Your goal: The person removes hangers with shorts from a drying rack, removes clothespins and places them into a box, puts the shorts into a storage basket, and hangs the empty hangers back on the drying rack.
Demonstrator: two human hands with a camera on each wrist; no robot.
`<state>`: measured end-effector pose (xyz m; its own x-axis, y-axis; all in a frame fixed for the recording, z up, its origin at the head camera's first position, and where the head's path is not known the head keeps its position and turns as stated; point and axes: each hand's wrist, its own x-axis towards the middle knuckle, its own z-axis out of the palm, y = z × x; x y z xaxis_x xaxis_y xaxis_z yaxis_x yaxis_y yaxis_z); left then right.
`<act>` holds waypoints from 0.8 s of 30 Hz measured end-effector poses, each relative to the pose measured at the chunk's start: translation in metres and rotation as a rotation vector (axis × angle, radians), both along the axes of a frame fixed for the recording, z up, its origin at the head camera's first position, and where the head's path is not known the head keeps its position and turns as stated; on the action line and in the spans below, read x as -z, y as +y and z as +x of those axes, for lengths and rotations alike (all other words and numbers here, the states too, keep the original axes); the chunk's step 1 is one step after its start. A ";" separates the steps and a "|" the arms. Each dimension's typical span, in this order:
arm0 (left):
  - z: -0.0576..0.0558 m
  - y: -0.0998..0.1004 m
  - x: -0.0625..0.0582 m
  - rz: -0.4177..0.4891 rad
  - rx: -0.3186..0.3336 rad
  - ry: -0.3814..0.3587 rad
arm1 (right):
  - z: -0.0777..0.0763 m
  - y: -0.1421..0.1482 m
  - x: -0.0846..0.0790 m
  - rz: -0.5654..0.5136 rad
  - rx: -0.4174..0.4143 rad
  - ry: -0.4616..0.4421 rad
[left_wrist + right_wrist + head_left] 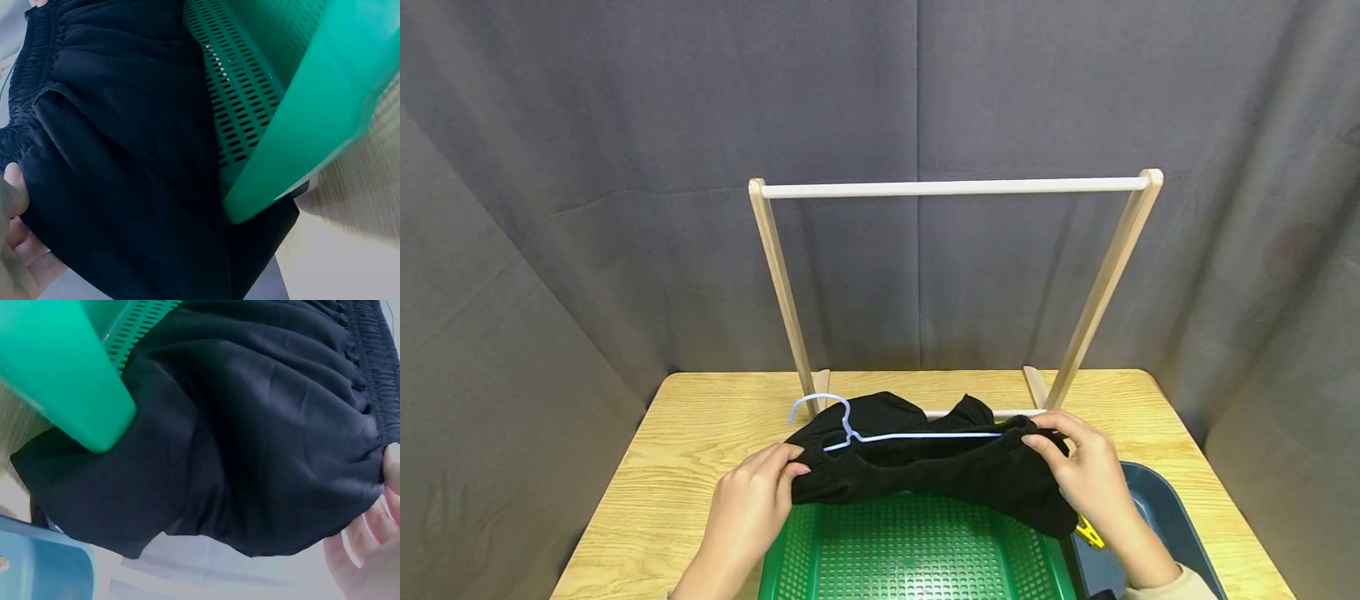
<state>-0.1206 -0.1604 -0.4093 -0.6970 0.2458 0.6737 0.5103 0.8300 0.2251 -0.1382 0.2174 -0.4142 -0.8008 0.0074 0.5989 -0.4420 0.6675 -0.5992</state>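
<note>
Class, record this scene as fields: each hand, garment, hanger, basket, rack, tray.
Left hand: pinches the garment's waistband near its left end
Right hand: pinches the waistband near its right end
Garment: black, gathered waistband
Hanger: pale blue, across the waist opening, hook toward the left
Basket: green, perforated, far edge hidden by the garment
Rack: wooden uprights, white top bar
Tray: dark blue, right of the basket

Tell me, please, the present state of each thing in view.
Garment: spread, held by both hands
Hanger: partly inside the garment, hook outside
Left hand: grips the garment
Right hand: grips the garment
Rack: upright
Basket: upright, partly covered
Tray: partly hidden
Clip: open or shut unclear
</note>
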 end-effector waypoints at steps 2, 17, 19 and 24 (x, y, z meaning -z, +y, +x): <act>0.000 -0.001 0.001 0.009 0.000 0.015 | 0.000 0.002 -0.001 -0.011 0.002 -0.003; 0.001 -0.005 -0.001 0.073 -0.052 0.060 | 0.008 0.018 0.003 0.001 0.042 -0.022; 0.001 -0.006 -0.001 0.081 -0.060 0.061 | 0.009 0.019 0.004 -0.001 0.038 -0.020; 0.001 -0.008 -0.001 0.104 -0.071 0.064 | 0.008 0.023 0.007 0.015 0.031 -0.006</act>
